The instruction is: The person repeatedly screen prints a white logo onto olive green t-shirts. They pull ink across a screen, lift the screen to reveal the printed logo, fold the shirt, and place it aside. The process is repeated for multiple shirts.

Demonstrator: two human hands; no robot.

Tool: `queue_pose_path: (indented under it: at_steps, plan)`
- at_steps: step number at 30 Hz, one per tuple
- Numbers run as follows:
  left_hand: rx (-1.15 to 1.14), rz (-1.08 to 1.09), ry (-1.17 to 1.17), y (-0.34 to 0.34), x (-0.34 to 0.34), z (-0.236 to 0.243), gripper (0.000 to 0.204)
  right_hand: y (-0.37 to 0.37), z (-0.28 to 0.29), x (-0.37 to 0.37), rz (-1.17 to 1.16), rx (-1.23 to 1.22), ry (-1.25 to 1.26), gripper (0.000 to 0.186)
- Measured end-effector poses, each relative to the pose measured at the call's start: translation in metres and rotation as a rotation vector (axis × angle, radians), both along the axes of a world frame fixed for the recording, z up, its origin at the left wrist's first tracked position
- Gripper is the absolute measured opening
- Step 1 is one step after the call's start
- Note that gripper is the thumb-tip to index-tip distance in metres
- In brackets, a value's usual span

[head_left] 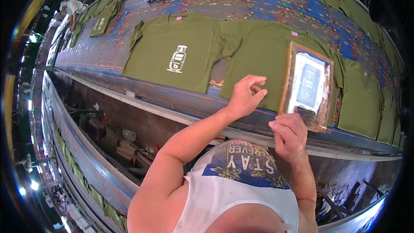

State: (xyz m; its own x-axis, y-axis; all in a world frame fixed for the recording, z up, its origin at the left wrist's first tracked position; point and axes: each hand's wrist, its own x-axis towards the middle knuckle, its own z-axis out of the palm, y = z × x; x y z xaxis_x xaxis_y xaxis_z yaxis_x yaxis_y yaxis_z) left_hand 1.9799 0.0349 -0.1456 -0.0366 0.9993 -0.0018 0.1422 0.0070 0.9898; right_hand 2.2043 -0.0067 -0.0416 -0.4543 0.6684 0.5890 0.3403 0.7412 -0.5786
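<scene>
A wood-edged printing screen lies over the right part of a green T-shirt on the long table. White ink surrounds the pale blue design area on its mesh. My right hand is closed at the screen's near end, on what looks like a dark squeegee; the fingers partly hide it. Left of the screen, my left hand hovers over the shirt's lower edge, its fingers loosely bent and apart, holding nothing. Further left, another green T-shirt bears a white bottle-shaped print.
More green shirts lie along the table to the right and on its far side. A metal rail runs along the near edge. At the far left stands another person. A second table is at left.
</scene>
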Motion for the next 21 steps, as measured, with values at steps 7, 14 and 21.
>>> queue_pose_path:
  at_steps: [7,14,21]
  plan:
    - [0.171,0.184,0.235,-0.062,-0.214,0.024,0.026,-0.015,-0.029,-0.162,0.044,-0.077,-0.196,0.019]
    - [0.206,0.209,0.885,-0.098,-0.398,0.026,0.049,0.001,-0.074,-0.246,-0.024,0.1,-0.618,0.033]
    - [0.209,0.022,1.046,-0.095,-0.447,0.019,0.062,0.028,-0.078,-0.271,-0.053,0.051,-0.824,0.017]
